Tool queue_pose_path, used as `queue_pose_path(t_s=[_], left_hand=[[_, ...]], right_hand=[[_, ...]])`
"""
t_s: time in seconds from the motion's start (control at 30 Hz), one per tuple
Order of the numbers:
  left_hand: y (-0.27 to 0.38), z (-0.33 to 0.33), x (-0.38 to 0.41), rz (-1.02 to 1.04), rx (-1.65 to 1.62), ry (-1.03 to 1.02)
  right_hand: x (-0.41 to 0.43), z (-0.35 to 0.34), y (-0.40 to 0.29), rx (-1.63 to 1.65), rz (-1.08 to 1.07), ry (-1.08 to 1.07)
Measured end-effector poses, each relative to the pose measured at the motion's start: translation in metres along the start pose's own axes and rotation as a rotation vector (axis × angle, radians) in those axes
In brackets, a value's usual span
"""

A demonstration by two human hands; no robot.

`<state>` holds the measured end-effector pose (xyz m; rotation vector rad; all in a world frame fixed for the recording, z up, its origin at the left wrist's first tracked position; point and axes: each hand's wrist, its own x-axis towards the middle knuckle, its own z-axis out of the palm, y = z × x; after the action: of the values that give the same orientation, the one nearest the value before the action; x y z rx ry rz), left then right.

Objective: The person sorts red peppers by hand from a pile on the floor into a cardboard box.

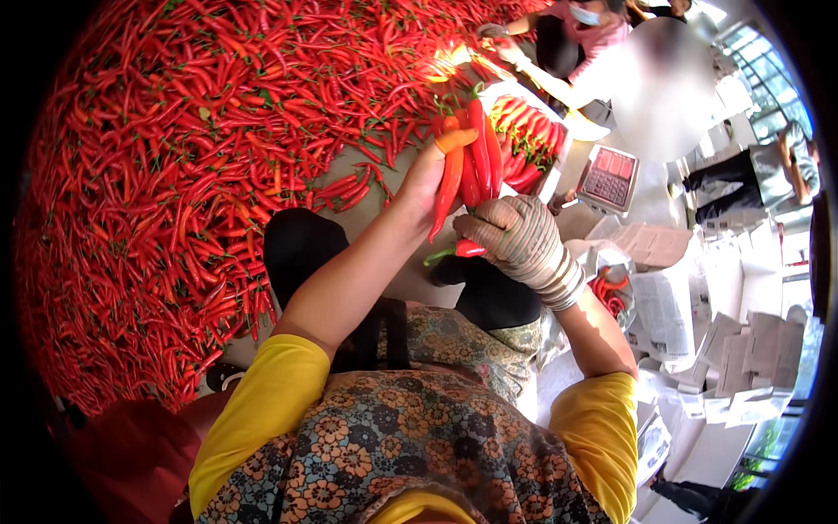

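A bunch of long red chili peppers point(483, 154) is clasped in my left hand point(424, 175), with an orange finger cover on the thumb. One orange-red pepper point(450, 180) hangs along the near side of that bunch. My right hand point(517, 232), in a striped knitted glove, is closed at the lower tips of the bunch. From under its fingers pokes a single red pepper point(469, 248) with a green stem; the glove hides the rest of it. Just beyond both hands stands a white box point(552, 182) with red peppers point(524, 124) laid in it.
A huge heap of red chili peppers point(196, 144) spreads over the floor to the left. Right of the box sits a digital scale point(609, 178). A plastic bag point(612, 259) with peppers and printed paper sheets point(661, 314) lie at right. Another person point(582, 49) handles peppers at the top.
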<state>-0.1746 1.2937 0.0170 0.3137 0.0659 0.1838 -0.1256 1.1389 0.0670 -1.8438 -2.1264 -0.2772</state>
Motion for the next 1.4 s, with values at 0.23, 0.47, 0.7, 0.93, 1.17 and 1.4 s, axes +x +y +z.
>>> queue_pose_path(t_s=[0.23, 0.47, 0.7, 0.93, 1.17, 1.4], left_hand=[[0.010, -0.025, -0.009, 0.167, -0.178, 0.057], [0.018, -0.037, -0.029, -0.052, 0.142, -0.081], [-0.004, -0.026, -0.038, -0.087, 0.150, -0.283], [-0.014, -0.043, -0.011, -0.039, 0.032, -0.002], [0.009, -0.038, 0.039, 0.034, 0.211, 0.008], [-0.017, -0.022, 0.165, -0.140, 0.429, 0.156]], right_hand=[[0.005, -0.049, -0.055, 0.235, -0.203, -0.044], [0.081, -0.086, -0.004, 0.564, 0.523, 0.153], [0.086, -0.019, 0.058, 0.544, 0.590, 0.156], [0.094, 0.008, 0.058, 0.583, 0.591, 0.273], [0.047, 0.024, 0.106, 1.384, 0.977, 0.210], [0.003, 0.067, 0.192, 1.528, 0.918, 0.585]])
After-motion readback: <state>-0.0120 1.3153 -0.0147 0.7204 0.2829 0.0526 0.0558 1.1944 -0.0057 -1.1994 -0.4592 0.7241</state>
